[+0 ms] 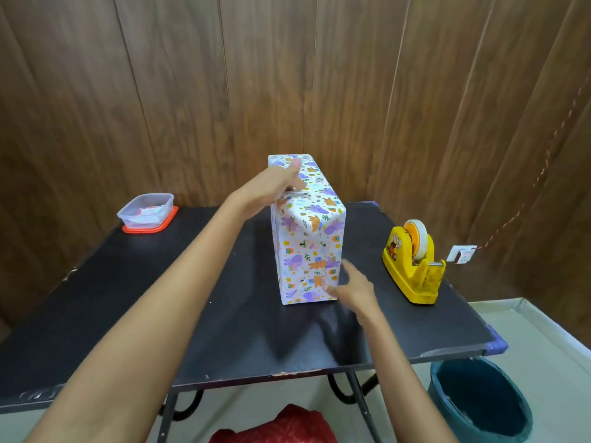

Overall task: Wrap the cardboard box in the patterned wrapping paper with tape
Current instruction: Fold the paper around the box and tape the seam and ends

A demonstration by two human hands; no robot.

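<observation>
The box (308, 251), covered in white wrapping paper with purple and orange animals, stands upright on the black table (160, 298). A folded paper flap lies down over its near face. My left hand (271, 187) rests on the top left edge of the box, fingers stretched out along it. My right hand (355, 289) is at the lower right corner of the near face, fingers straight and blurred, touching or almost touching the paper. A yellow tape dispenser (412, 263) with a roll of tape stands to the right of the box.
A clear plastic container (147, 211) on a red lid sits at the table's back left. A teal bin (479, 401) stands on the floor at the right, below the table edge. Wood panelling rises right behind the table. Red cloth shows at the bottom.
</observation>
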